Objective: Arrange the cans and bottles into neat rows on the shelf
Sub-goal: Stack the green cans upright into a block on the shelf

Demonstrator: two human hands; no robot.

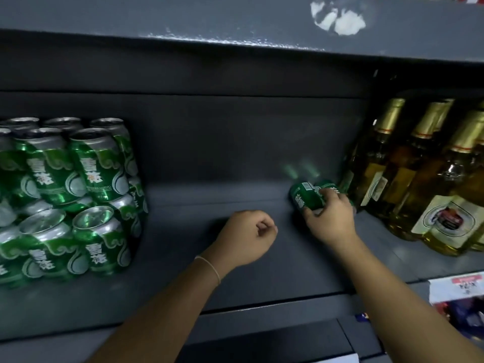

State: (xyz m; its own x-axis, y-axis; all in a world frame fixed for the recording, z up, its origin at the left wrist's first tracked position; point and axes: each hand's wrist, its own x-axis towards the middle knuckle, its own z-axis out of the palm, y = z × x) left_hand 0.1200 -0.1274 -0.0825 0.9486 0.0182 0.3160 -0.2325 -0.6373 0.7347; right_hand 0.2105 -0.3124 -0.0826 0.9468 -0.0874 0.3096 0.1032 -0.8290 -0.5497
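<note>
Two hands are over a dark grey shelf (235, 271), dimly lit, with a matching grey back panel behind and the underside of a higher shelf (235, 19) across the top, its paint chipped white at one o'clock. Right hand (330, 218), out at three o'clock, has its fingers curled over two green cans (306, 196) held together, tilted, right beside the bottles and close to the back wall; whether they touch the shelf I can't tell. Left hand (245, 239) sits near the centre, fingers loosely curled in, holding nothing, with a thin band (210, 265) on the wrist.

Over at nine o'clock, a stack of green cans (65, 195), two layers high, silver tops showing, white Chinese characters down each side over pale swirls; a line of small Latin print is there too, too fine to read. At three o'clock, a cluster of glass bottles (419, 179) with pale yellow drink, gold foil necks with a red band, and cream labels carrying a red-and-dark crest; the lettering is blurred. Down at five o'clock, a white tag (457, 286) with pink and some print hangs off the shelf edge, unreadable.
</note>
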